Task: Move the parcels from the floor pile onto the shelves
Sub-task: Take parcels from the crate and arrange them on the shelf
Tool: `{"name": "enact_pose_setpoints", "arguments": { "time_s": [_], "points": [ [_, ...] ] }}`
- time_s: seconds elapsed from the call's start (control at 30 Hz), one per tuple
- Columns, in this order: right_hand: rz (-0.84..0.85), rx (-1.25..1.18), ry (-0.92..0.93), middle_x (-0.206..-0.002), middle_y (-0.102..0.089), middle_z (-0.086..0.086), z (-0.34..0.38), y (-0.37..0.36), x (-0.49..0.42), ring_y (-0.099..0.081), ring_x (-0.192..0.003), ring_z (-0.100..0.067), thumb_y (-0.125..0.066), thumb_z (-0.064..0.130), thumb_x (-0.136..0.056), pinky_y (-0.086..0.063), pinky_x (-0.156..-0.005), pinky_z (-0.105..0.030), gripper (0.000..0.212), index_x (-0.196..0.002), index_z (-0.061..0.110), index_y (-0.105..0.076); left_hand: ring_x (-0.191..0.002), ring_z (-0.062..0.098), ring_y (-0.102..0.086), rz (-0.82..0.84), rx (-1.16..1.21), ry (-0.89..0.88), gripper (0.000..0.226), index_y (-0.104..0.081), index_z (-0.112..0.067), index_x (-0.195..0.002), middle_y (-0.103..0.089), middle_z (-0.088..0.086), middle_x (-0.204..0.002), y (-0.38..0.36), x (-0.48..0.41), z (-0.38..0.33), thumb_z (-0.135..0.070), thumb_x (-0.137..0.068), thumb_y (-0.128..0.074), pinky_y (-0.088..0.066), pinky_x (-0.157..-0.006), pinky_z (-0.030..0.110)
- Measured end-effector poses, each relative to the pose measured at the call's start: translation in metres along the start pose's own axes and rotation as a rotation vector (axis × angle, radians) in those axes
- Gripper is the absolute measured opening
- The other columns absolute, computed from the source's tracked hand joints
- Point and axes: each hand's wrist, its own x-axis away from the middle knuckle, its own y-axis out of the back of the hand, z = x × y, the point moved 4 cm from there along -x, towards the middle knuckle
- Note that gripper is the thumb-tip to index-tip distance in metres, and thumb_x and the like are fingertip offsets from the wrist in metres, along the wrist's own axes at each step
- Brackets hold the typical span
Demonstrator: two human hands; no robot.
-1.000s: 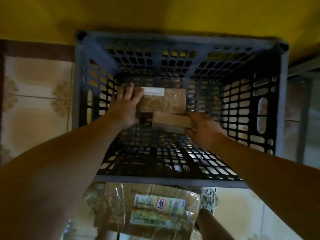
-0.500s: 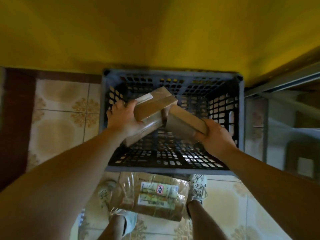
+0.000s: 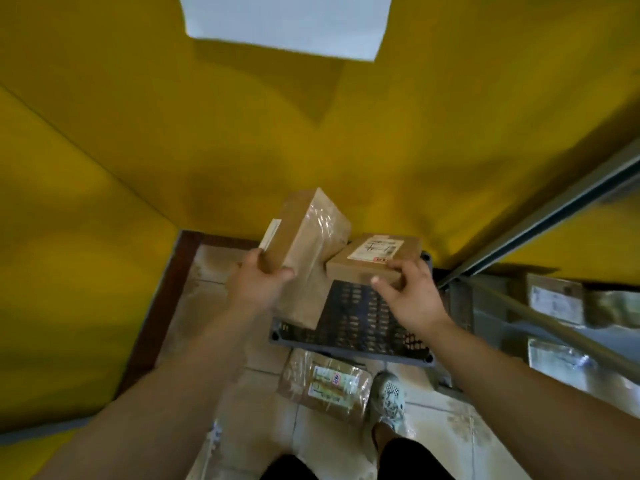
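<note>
Two-handed hold above a dark slatted crate (image 3: 353,317): left hand (image 3: 258,284) grips the long taped parcel (image 3: 304,237) by its near end, long axis tilted up and away; right hand (image 3: 408,292) curls round the flatter parcel (image 3: 374,258), label up, apparently level

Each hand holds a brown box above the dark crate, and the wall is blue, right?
No: the head view shows a yellow wall, not blue. The left hand holds the taped box, the right hand the smaller box, above the dark crate.
</note>
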Motion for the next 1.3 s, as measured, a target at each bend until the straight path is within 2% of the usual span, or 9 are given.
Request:
{"name": "enact_pose_setpoints", "arguments": {
  "time_s": [0.17, 0.27, 0.37, 0.5, 0.63, 0.7, 0.93, 1.07, 1.3],
  "points": [
    [-0.245, -0.090, 0.024, -0.144, -0.039, -0.003, 0.057, 0.019, 0.073, -0.045, -0.127, -0.019, -0.059, 0.028, -0.097, -0.030, -0.098, -0.021, 0.021, -0.113, 0.013, -0.060, -0.123, 0.029, -0.047, -0.064, 0.156, -0.088, 0.071, -0.042, -0.018, -0.141, -0.044, 0.008, -0.139, 0.074, 0.064, 0.001, -0.035, -0.080, -0.075, -0.045, -0.095, 0.037],
    [-0.320, -0.210, -0.015, -0.142, -0.037, -0.003, 0.079, 0.022, 0.118, -0.049, -0.119, -0.022, -0.063, 0.019, -0.094, -0.044, -0.099, -0.030, 0.039, -0.131, 0.019, -0.049, -0.118, 0.029, -0.049, -0.083, 0.179, -0.120, 0.074, -0.045, -0.021, -0.139, -0.044, 0.010, -0.138, 0.108, 0.098, 0.010, -0.041, -0.075, -0.077, -0.047, -0.095, 0.041],
    [-0.390, -0.378, -0.054, -0.131, -0.049, 0.000, 0.099, 0.029, 0.159, -0.051, -0.104, -0.015, -0.059, 0.016, -0.096, -0.050, -0.078, -0.027, 0.048, -0.140, 0.022, -0.042, -0.111, 0.026, -0.051, -0.079, 0.228, -0.149, 0.073, -0.047, -0.024, -0.136, -0.048, 0.007, -0.135, 0.136, 0.129, 0.017, -0.044, -0.073, -0.078, -0.045, -0.084, 0.035],
    [-0.523, -0.546, -0.029, -0.135, -0.052, -0.004, 0.120, 0.049, 0.209, -0.055, -0.105, -0.018, -0.058, 0.014, -0.097, -0.051, -0.077, -0.032, 0.047, -0.140, 0.021, -0.043, -0.117, 0.031, -0.051, -0.080, 0.264, -0.177, 0.086, -0.049, -0.024, -0.133, -0.048, 0.009, -0.136, 0.169, 0.168, 0.024, -0.056, -0.059, -0.077, -0.044, -0.098, 0.043],
    [-0.623, -0.675, 0.018, -0.135, -0.052, -0.004, 0.132, 0.079, 0.247, -0.054, -0.110, -0.021, -0.059, 0.013, -0.096, -0.046, -0.078, -0.032, 0.049, -0.141, 0.020, -0.042, -0.114, 0.031, -0.052, -0.132, 0.374, -0.166, 0.072, -0.047, -0.022, -0.134, -0.046, 0.010, -0.137, 0.186, 0.207, 0.027, -0.044, -0.074, -0.079, -0.045, -0.072, 0.033],
    [-0.643, -0.760, 0.017, -0.136, -0.052, -0.005, 0.135, 0.091, 0.265, -0.054, -0.118, -0.024, -0.059, 0.011, -0.094, -0.045, -0.083, -0.032, 0.052, -0.143, 0.019, -0.041, -0.113, 0.032, -0.053, -0.146, 0.434, -0.152, 0.070, -0.046, -0.023, -0.133, -0.047, 0.011, -0.136, 0.186, 0.229, 0.025, -0.044, -0.075, -0.078, -0.049, -0.074, 0.035],
    [-0.633, -0.960, 0.020, -0.136, -0.052, -0.008, 0.111, 0.135, 0.322, -0.053, -0.121, -0.026, -0.058, 0.008, -0.094, -0.047, -0.087, -0.032, 0.054, -0.144, 0.021, -0.041, -0.112, 0.030, -0.051, -0.235, 0.478, -0.256, 0.068, -0.045, -0.019, -0.134, -0.043, 0.012, -0.137, 0.171, 0.321, 0.001, -0.040, -0.078, -0.075, -0.042, -0.083, 0.035],
    [-0.433, -0.780, 0.091, -0.137, -0.053, -0.008, 0.091, 0.142, 0.350, -0.054, -0.124, -0.026, -0.066, 0.004, -0.089, -0.048, -0.101, -0.043, 0.075, -0.151, 0.025, -0.029, -0.102, 0.021, -0.042, -0.276, 0.435, -0.325, 0.069, -0.044, -0.019, -0.137, -0.036, 0.011, -0.135, 0.156, 0.375, -0.001, -0.035, -0.079, -0.075, -0.035, -0.085, 0.031],
    [-0.250, -0.650, 0.140, -0.138, -0.053, -0.001, 0.066, 0.137, 0.396, -0.051, -0.129, -0.026, -0.072, -0.004, -0.079, -0.049, -0.101, -0.053, 0.096, -0.151, 0.035, -0.020, -0.125, 0.026, -0.041, -0.343, 0.338, -0.423, 0.081, -0.035, -0.025, -0.144, -0.032, 0.005, -0.139, 0.141, 0.439, 0.010, -0.041, -0.076, -0.076, -0.036, -0.093, 0.033]
  ]
}}
